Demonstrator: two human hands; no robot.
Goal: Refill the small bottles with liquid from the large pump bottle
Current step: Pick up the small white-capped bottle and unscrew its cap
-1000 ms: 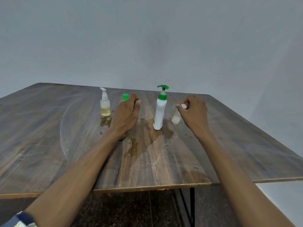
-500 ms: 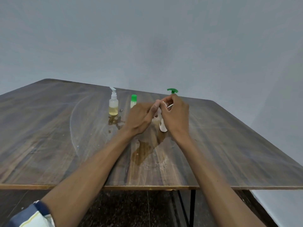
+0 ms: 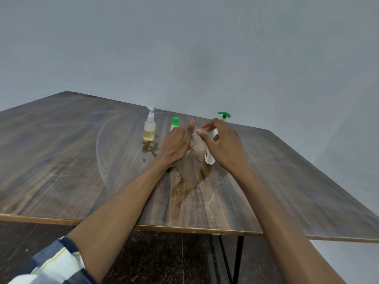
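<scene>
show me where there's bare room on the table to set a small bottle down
The table is bare left of the yellow pump bottle, and also right of the right hand. The near edge has room beside the spill. It is crowded between the green-capped bottle and the large pump bottle, where both hands work.

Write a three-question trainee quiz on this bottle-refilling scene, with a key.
1. True or false: the clear pump bottle holds yellowish liquid.
2. What colour is the pump head on the white bottle? A red, B green, C blue.
3. What lies on the table near the white bottle's base?

Key:
1. True.
2. B, green.
3. A wet spill. It spreads toward the near edge between the left hand and right hand. The green-capped bottle stands behind the left hand.
</scene>
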